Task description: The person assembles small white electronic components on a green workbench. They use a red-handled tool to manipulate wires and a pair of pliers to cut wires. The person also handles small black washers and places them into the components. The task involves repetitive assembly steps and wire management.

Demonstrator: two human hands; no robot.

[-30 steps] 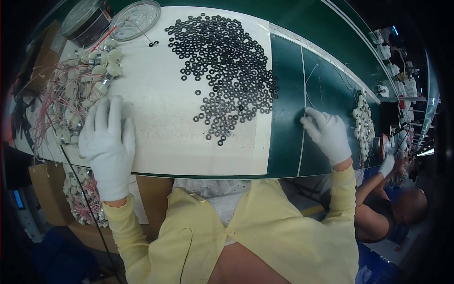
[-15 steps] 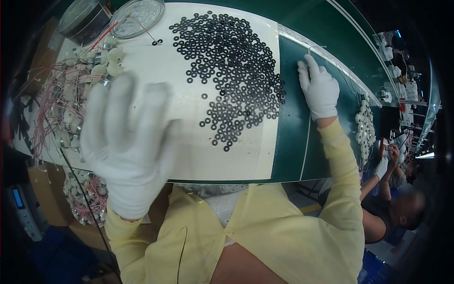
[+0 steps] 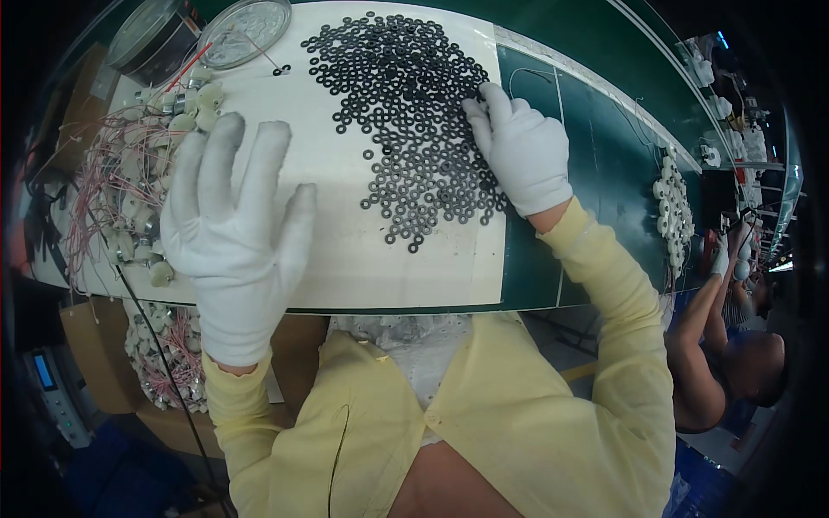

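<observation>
Many small black rings (image 3: pixel 406 95), like rubber washers, lie spread one layer deep on a white board (image 3: pixel 345 276). My right hand (image 3: pixel 525 157), in a white glove, is at their right edge. Its thumb and forefinger are a little apart and reach the outermost rings; I see nothing held between them. My left hand (image 3: pixel 233 233), also gloved in white, hovers over the left of the board with its fingers spread and nothing in it. Beside it lies a heap of small parts with cream caps and pink wires (image 3: pixel 138 173).
A metal tin (image 3: pixel 151 43) and a round lid (image 3: pixel 244 34) with pale paste stand at the far left; a thin stick ends at two rings. More cream parts (image 3: pixel 672 203) line the green table (image 3: pixel 596 155) at right. A co-worker (image 3: pixel 704 371) sits beyond.
My right hand has moved left from the green surface to the edge of the black rings. My left hand, blurred before, is now steady, with its fingers still spread.
</observation>
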